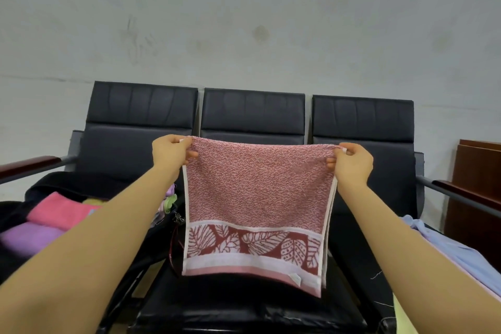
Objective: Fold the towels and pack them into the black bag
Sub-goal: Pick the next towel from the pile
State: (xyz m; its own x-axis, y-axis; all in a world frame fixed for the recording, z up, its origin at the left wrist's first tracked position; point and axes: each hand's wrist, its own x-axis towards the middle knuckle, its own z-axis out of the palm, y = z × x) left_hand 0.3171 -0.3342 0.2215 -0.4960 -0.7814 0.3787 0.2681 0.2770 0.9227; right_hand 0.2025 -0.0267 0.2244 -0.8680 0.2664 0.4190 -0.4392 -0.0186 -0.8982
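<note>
A pink-red towel [257,198] with a leaf-patterned band near its lower edge hangs doubled over in the air above the middle seat. My left hand [169,153] pinches its top left corner and my right hand [352,163] pinches its top right corner. The black bag [81,184] lies open on the left seat. Inside it lie a folded pink towel [58,210] and a folded purple towel [29,237]; part of the bag is hidden behind my left forearm.
A row of three black padded seats [253,114] with wooden armrests stands against a grey wall. Light blue cloth [455,249] and a yellow piece [404,317] lie on the right seat. A brown wooden cabinet [477,187] stands at the far right.
</note>
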